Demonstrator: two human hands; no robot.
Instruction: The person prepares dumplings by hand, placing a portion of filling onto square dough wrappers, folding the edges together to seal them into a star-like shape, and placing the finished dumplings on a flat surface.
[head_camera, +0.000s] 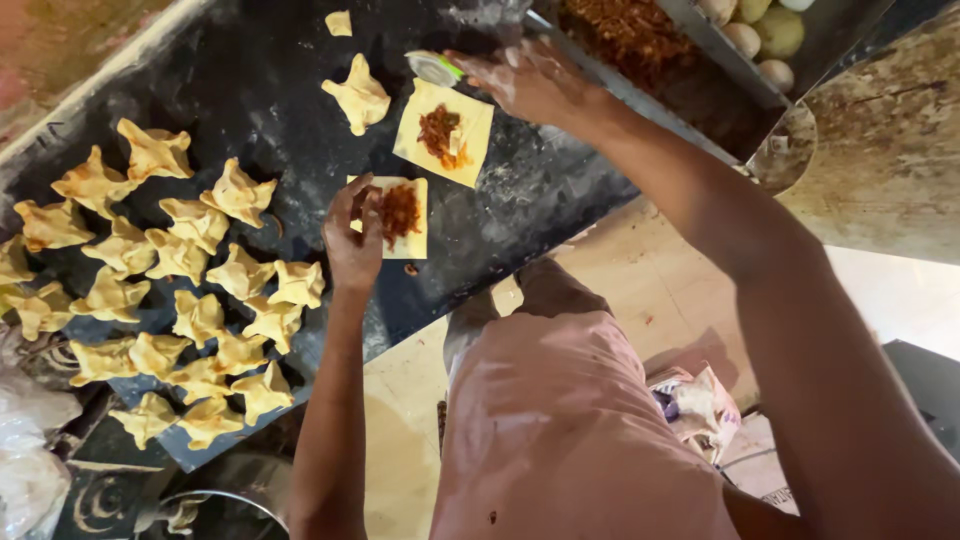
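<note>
Dark floury slab (560, 190) under me, tan floor beyond. Metal tray (690, 85) of brown filling at far edge. Big heap of folded dumplings (180, 290) at left, done; one more folded dumpling (358, 95) sits apart. Two flat wrappers left, both filled, unfolded. My left hand (352, 235) pinches edge of near wrapper (398, 215), fingers pressed together. My right hand (525, 80) just past far wrapper (444, 132), fingers closed around small green-rimmed cup (433, 68). Judgement: most work finished.
</note>
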